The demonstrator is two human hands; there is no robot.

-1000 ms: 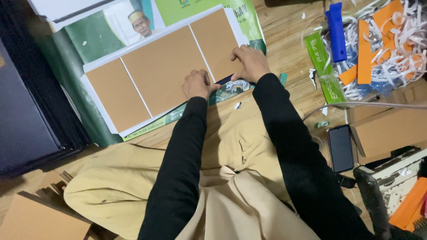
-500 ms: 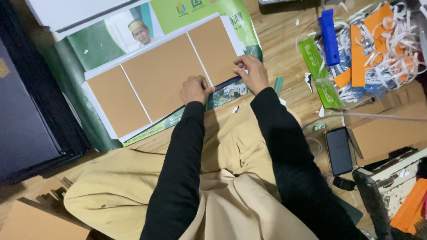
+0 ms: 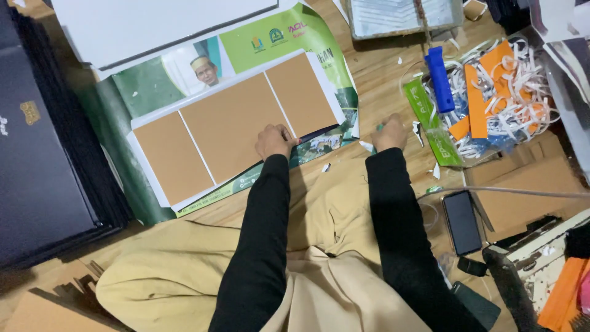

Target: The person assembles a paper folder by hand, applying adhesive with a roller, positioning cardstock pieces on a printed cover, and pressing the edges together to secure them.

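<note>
Left hand [image 3: 275, 140] at centre frame, curled knuckles-up, fingers pressed down on the near edge of a white sheet with three brown cardboard panels [image 3: 236, 126] glued across it. Right hand [image 3: 389, 132] at three o'clock from the left, off the sheet, closed loosely around a small green object [image 3: 379, 128]; too little of it shows to name. Both arms in black sleeves, tan cloth over the lap below.

White sheet lying tilted, running from eight o'clock up to two o'clock, spread over a green printed poster [image 3: 289, 37] that covers part of a wooden plank floor [image 3: 381, 67]. Small white paper scraps [image 3: 326, 166] scattered on the boards between the hands.

At two o'clock from the right hand, a blue-handled tool [image 3: 440, 79] resting on a heap of white and orange paper trimmings [image 3: 510, 98], with a green packet [image 3: 426, 120] just beside. At five o'clock, a dark smartphone [image 3: 462, 221] flat on the floor next to a brown cardboard piece [image 3: 522, 197]. At twelve o'clock, a grey tray [image 3: 399, 15]. Along the nine o'clock edge, a stack of black covers [image 3: 43, 166]. At eleven o'clock, white boards [image 3: 160, 24] overlapping the poster.
</note>
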